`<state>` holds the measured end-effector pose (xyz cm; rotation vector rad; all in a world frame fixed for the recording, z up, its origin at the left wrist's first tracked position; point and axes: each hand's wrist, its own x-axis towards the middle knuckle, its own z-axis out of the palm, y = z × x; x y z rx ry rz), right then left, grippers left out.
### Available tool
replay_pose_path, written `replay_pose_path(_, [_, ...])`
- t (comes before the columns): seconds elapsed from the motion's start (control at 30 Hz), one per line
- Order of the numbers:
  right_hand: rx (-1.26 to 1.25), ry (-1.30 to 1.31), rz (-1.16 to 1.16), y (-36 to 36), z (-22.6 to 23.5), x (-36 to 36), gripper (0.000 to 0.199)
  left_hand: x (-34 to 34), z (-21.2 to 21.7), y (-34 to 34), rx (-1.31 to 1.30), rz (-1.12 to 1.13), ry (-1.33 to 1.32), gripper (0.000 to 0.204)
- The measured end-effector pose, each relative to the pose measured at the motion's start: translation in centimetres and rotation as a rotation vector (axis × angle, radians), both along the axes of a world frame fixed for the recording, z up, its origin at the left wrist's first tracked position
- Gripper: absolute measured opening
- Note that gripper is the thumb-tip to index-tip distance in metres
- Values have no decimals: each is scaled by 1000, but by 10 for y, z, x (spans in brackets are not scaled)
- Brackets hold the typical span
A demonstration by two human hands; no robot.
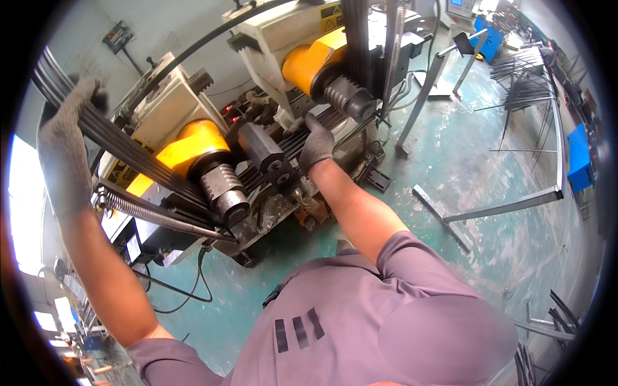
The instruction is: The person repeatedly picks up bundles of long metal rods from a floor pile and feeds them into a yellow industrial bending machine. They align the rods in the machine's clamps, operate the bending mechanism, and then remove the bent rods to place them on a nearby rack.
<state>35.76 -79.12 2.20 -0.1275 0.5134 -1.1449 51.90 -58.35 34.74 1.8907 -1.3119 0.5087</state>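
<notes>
Long dark steel rods (138,151), gathered as a flat bundle, are seen running on a diagonal from the upper left of the view down toward the middle, where their lower ends are lost between the rollers of a cream and yellow bending machine (193,109). The long axis of the bundle is thus laid from the left hand (67,138) toward the machine, with the right hand (317,145) beyond it at the machine's middle. The left hand, in a grey knitted glove, is closed around the upper part of the bundle and is plainly the nearer of the two to it. The right hand, gloved alike, is laid with bent fingers on the ribbed dark bed beside a black hexagonal block (261,151); whether anything is pinched under it cannot be told. Two grooved grey steel rollers (222,190) on yellow housings are seen on either side of that hand. A coiled steel spring (151,215) is stretched just below the bundle. The rods look thin, straight and matt, packed side by side. More rods are stacked on a rack (524,74) well apart, across the green floor (463,167).
</notes>
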Motion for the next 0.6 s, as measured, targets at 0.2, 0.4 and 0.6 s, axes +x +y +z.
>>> replay_pose_path(0.2, [11, 11, 22, 3, -2, -2, 15, 31, -1, 3, 50, 19, -226, 32])
replay_pose_path(0.4, [-45, 133, -52, -6, -3, -10, 20, -11, -3, -13, -85, -95, 260, 31])
replay_pose_path(0.6, [26, 77, 113, -8, -19, 10, 14, -18, 3, -8, -332, -213, 413, 26])
